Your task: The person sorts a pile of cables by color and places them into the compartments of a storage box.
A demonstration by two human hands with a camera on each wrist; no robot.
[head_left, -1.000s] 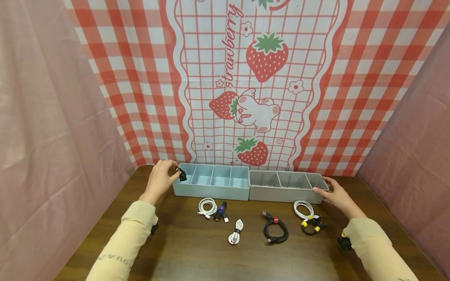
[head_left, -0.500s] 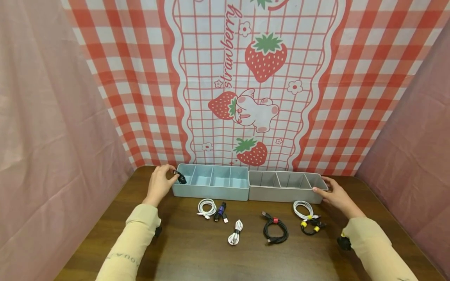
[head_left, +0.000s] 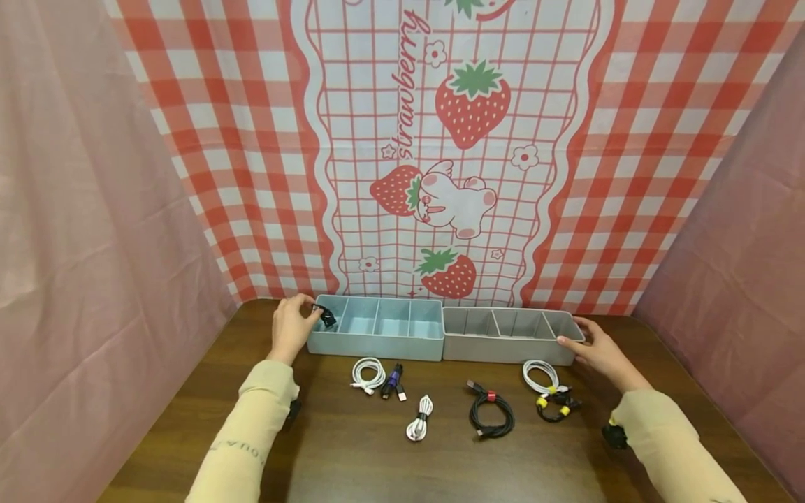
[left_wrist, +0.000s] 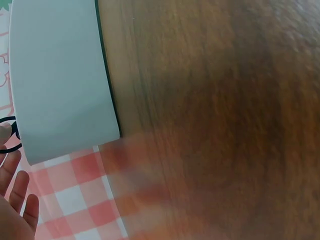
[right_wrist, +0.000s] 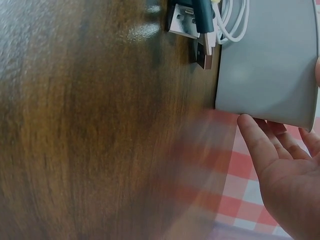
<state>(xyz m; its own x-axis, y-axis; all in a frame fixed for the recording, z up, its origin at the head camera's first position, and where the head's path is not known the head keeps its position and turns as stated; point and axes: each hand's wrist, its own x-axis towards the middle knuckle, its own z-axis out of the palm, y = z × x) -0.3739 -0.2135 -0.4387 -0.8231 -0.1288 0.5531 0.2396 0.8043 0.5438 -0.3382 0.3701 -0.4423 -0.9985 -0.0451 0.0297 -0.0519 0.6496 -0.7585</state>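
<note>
My left hand (head_left: 293,327) pinches a small bundled black cable (head_left: 327,316) over the leftmost compartment of the light-blue divided organizer (head_left: 376,346). In the left wrist view, a thin black loop (left_wrist: 7,119) shows at the fingertips beside the organizer's rim, and the rest of the cable is hidden behind the wall. My right hand (head_left: 600,353) holds the right end of the grey divided organizer (head_left: 503,351), thumb over its front corner. Seen from the right wrist, its fingers (right_wrist: 257,137) lie against the end wall.
In front of the organizers lie a coiled white cable (head_left: 368,376), a black cable with a purple tie (head_left: 393,381), a white bundle (head_left: 419,418), a black coil with a red tie (head_left: 491,414), another white coil (head_left: 538,377) and a yellow-tied black cable (head_left: 553,410). A checked cloth (head_left: 270,175) hangs behind.
The black cable has moved slightly lower at the leftmost blue compartment, with my left hand still pinching it. My left forearm has shifted to the right. The right hand stays at the grey organizer.
</note>
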